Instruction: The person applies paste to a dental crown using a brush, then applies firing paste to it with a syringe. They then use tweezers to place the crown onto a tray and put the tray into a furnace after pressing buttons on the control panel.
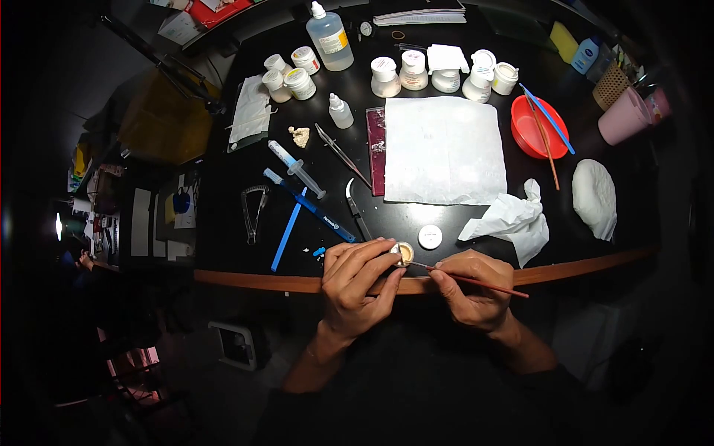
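My left hand [358, 282] is closed around a small round jar [405, 253] with cream-coloured material inside, held over the table's front edge. Between my right hand's [474, 288] fingers and thumb is a thin brush [491, 284] with a reddish-brown handle. Its tip reaches into the mouth of the jar. Just beyond lies a round white lid [430, 237] with print on top. A hooked knife [357, 209] and a blue toothbrush [312, 207] lie past my left hand.
White paper [446, 149] covers the middle of the black table. Several white-lidded jars [384, 77] and a large bottle [329, 39] line the back. At right are crumpled tissue [513, 223], a red bowl [529, 135] and a white pad [594, 199]. A syringe [296, 169] and tweezers [342, 154] lie left.
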Demonstrator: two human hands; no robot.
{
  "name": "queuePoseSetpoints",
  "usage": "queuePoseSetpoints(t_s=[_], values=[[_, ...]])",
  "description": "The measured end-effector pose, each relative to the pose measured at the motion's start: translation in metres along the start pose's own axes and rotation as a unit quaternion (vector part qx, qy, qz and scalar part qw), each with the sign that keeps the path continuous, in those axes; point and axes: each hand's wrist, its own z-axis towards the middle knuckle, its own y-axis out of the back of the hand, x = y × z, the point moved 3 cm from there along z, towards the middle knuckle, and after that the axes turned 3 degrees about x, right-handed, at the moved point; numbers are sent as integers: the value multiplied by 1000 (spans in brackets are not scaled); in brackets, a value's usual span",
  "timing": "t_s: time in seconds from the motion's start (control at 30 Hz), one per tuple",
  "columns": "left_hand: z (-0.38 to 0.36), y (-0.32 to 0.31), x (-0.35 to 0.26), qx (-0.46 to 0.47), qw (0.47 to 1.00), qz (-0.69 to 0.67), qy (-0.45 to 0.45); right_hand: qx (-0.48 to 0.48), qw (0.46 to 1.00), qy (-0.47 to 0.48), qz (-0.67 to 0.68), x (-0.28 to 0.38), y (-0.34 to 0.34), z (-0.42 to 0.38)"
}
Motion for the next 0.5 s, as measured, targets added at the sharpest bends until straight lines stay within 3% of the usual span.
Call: queuePoseSetpoints(t_s=[0.17, 0.5], values=[[3, 1, -6, -3, 999, 42, 0, -1, 1000, 0, 0, 0, 1, -1], [9, -15, -2, 1, 1000, -8, 11, -20, 1000, -7, -7, 0, 3, -3]])
